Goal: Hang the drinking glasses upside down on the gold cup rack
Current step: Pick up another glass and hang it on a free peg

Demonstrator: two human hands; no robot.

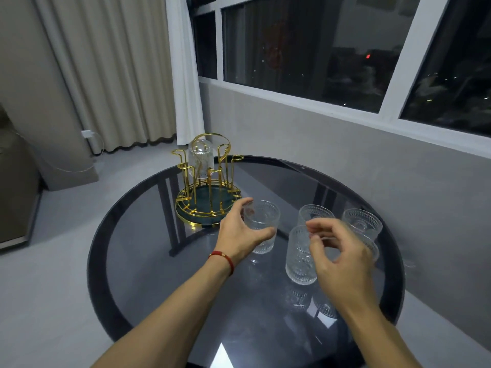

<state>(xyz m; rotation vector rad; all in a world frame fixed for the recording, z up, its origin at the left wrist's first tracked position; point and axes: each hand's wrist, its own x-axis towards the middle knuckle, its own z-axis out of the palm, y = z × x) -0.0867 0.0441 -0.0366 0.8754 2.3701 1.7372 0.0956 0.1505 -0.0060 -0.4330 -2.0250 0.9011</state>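
**Left hand on a glass beside the rack**

Nearest the camera: two bare forearms reaching over a round dark glass table (111,261). Left hand (239,232), with a red bracelet (222,257) at the wrist, wrapped around a ribbed drinking glass (263,224), thumb on the near side and fingers on the far side, clamped on it. That glass upright, mouth up, base at or just above the tabletop; cannot tell which. Positioned just in front and to the right of the rack.

Right hand (342,258) hovering over the cluster of other glasses, fingers curled and loosely apart, holding nothing, blurred at the fingertips. Directly beneath it, the nearest glass (299,256), upright on the table, well to the right of the rack. Behind that, a second glass (314,213), and farther right a third glass (362,223); a fourth mostly hidden behind the right hand.

Gold rack (210,192) standing at the far left edge of the table, on a round dark green base. One hung glass (200,158) upside down on a far prong of the rack.

Beyond the rack, cream curtains (111,75); to its right, a dark window (318,49).
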